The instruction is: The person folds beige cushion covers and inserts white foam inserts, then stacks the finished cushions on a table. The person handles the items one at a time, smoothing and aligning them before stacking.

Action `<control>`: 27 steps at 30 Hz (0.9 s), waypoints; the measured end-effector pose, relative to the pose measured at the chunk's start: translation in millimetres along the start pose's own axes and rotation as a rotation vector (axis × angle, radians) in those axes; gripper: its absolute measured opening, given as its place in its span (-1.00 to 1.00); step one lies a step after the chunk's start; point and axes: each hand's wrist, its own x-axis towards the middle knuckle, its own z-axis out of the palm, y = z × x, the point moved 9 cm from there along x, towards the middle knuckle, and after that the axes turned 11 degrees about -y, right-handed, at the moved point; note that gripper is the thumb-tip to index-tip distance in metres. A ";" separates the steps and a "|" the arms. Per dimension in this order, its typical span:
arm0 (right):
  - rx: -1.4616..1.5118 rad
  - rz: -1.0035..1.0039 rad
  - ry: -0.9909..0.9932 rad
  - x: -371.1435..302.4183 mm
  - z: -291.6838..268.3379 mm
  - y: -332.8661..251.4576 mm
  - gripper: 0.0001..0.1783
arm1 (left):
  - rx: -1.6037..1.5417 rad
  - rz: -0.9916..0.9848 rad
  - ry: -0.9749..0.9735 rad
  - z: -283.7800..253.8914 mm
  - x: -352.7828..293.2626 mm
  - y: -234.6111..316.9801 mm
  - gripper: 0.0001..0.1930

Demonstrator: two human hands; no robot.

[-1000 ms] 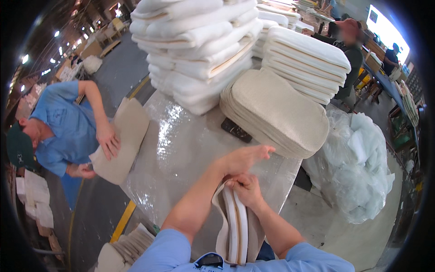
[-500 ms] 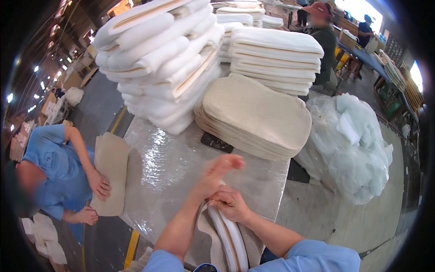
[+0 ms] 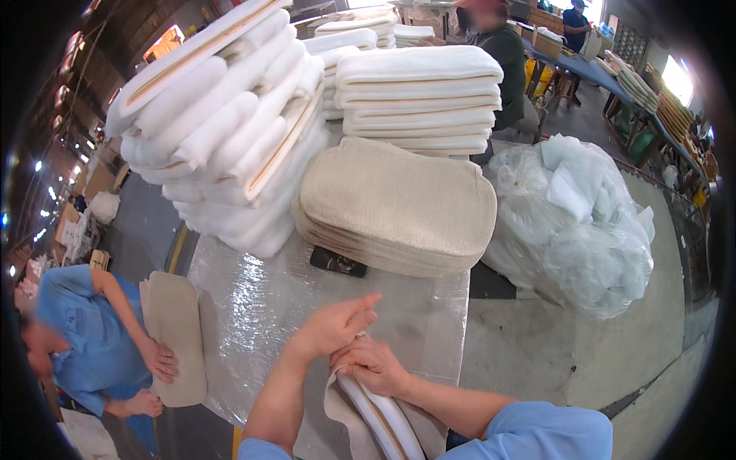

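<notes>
Folded lengthwise at the front of the table is a white pad [image 3: 381,414] with a thin tan layer along its middle. A beige fabric cover [image 3: 341,410] wraps both its sides. My right hand [image 3: 372,366] is closed around the far end of the cover and pad, knuckles up. Just beyond it, my left hand [image 3: 335,328] is held with its fingers stretched out to the right, its wrist side close to my right fingers. Whether the left hand touches the fabric cannot be made out. A stack of beige covers [image 3: 399,203] lies farther back.
Plastic film covers the table [image 3: 253,330]. Tall stacks of white pads [image 3: 222,130] and folded white pads [image 3: 418,100] stand at the back. A dark flat object [image 3: 337,261] lies beside the covers. A clear bag of white stuffing [image 3: 571,230] sits right. At left, a co-worker handles a beige piece [image 3: 175,337].
My left hand has turned, its fingers now lower and closer together. My right hand keeps its grip on the cover's end. The whole view has shifted, with the stacks now farther left.
</notes>
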 end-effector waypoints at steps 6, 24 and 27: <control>0.011 0.000 0.004 1.8 3.3 -3.4 -0.89 | -0.942 0.101 0.725 -2.4 -36.1 -62.1 -0.53; -0.039 0.009 -0.007 -3.9 0.4 -7.9 -0.93 | -0.800 0.519 0.787 41.9 -65.1 -57.6 -0.74; -0.036 0.003 -0.006 -4.8 -1.5 -13.5 -0.93 | -0.798 0.498 0.817 42.8 -67.6 -52.0 -0.80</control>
